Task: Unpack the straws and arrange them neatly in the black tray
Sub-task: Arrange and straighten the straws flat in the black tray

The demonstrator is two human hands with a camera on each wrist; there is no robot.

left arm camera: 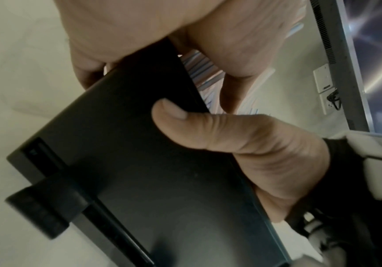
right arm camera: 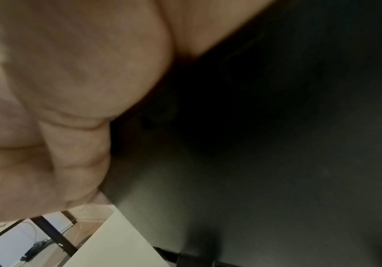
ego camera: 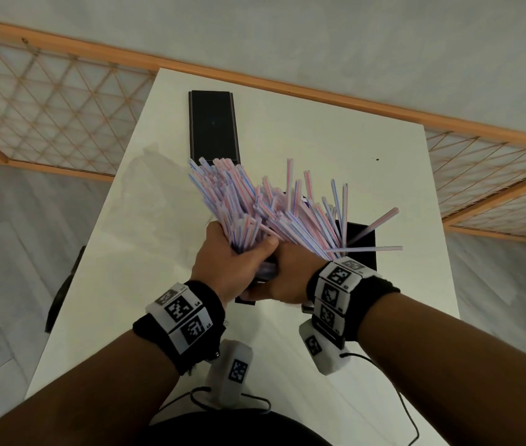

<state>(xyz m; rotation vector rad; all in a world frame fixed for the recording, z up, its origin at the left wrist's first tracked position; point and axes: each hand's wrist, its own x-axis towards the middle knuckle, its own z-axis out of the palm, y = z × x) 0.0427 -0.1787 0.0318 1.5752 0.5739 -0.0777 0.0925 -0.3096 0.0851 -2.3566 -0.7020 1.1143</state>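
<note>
A thick bundle of pink-and-blue striped straws [ego camera: 255, 204] fans upward and away from me over the white table [ego camera: 351, 149]. My left hand [ego camera: 232, 252] grips the bundle near its lower end. My right hand [ego camera: 284, 275] holds a black box [ego camera: 363, 239] beneath the straws, and several loose straws stick out over it. In the left wrist view the right thumb [left arm camera: 185, 126] presses on the black box [left arm camera: 139, 162], with straws [left arm camera: 199, 68] behind it. The right wrist view is filled by my palm [right arm camera: 71, 72] and the box's dark face [right arm camera: 277, 144]. A long black tray [ego camera: 213, 123] lies at the far end.
The table is narrow, with its left edge [ego camera: 100, 220] and right edge [ego camera: 438, 236] close to my hands. A wooden rail with lattice panels [ego camera: 46, 101] runs behind it. Cables [ego camera: 406, 413] trail across the near end. A dark object [ego camera: 65, 284] stands beside the left edge.
</note>
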